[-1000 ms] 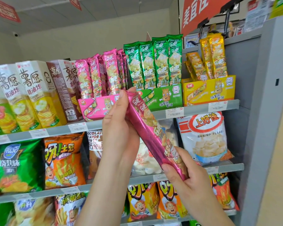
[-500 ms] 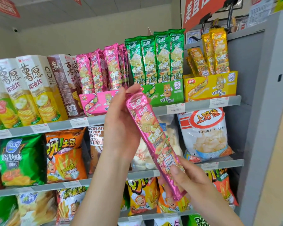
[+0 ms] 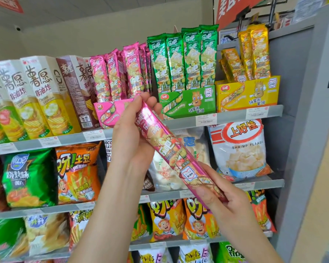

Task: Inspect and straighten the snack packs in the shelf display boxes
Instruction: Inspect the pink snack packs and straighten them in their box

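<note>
A single wide-angle camera worn on the head looks forward from close range at the grey metal snack shelves (image 3: 232,117). At the centre of the frame, the left hand (image 3: 129,137) and right hand (image 3: 234,209) hold a long pink foil snack pack (image 3: 165,147), with both forearms running down to 6 o'clock. White ceiling (image 3: 84,12) shows at 11 o'clock.

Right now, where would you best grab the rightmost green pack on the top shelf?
Probably the top half, from the front: the rightmost green pack stands upright, its foot hidden in the green display box, a neighbour tight beside it.

shop | stocked snack shelves (image 3: 226,118) | price labels (image 3: 205,119)
</note>
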Demonstrator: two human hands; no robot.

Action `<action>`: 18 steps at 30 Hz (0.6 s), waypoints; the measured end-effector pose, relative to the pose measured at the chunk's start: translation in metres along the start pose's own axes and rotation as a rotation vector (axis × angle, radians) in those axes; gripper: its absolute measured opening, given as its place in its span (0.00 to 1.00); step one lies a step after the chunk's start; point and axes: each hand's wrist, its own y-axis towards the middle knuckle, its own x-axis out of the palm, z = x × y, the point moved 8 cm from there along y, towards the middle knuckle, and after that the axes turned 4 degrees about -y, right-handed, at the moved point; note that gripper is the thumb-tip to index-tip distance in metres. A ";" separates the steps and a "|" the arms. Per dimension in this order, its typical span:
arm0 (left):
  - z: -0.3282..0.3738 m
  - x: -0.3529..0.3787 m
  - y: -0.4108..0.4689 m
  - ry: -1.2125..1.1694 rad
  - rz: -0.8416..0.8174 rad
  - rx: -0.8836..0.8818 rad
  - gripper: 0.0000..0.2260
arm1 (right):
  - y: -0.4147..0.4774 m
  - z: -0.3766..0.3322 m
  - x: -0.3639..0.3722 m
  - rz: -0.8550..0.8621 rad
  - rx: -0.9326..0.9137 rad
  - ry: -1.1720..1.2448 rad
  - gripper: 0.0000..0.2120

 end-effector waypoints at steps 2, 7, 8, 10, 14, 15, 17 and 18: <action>0.005 -0.001 0.002 -0.041 0.001 0.021 0.09 | 0.001 0.003 0.005 -0.093 0.030 0.075 0.19; 0.012 -0.001 0.007 -0.076 0.018 0.045 0.07 | -0.004 0.007 -0.004 0.017 0.033 -0.016 0.22; 0.013 -0.003 0.008 -0.068 0.045 0.057 0.07 | -0.005 0.003 -0.008 0.085 -0.011 -0.113 0.20; 0.014 -0.007 0.011 -0.076 0.098 0.069 0.07 | -0.008 -0.008 -0.011 0.205 -0.133 -0.239 0.19; 0.008 -0.014 0.016 -0.113 0.143 0.026 0.08 | -0.012 -0.020 -0.016 0.336 -0.276 -0.231 0.22; 0.006 -0.015 0.017 -0.119 0.153 0.014 0.08 | -0.012 -0.020 -0.016 0.349 -0.286 -0.227 0.22; 0.005 -0.017 0.020 -0.145 0.155 -0.002 0.08 | -0.013 -0.017 -0.016 0.343 -0.290 -0.231 0.22; 0.005 -0.016 0.021 -0.172 0.140 -0.009 0.08 | -0.013 -0.016 -0.015 0.329 -0.302 -0.248 0.22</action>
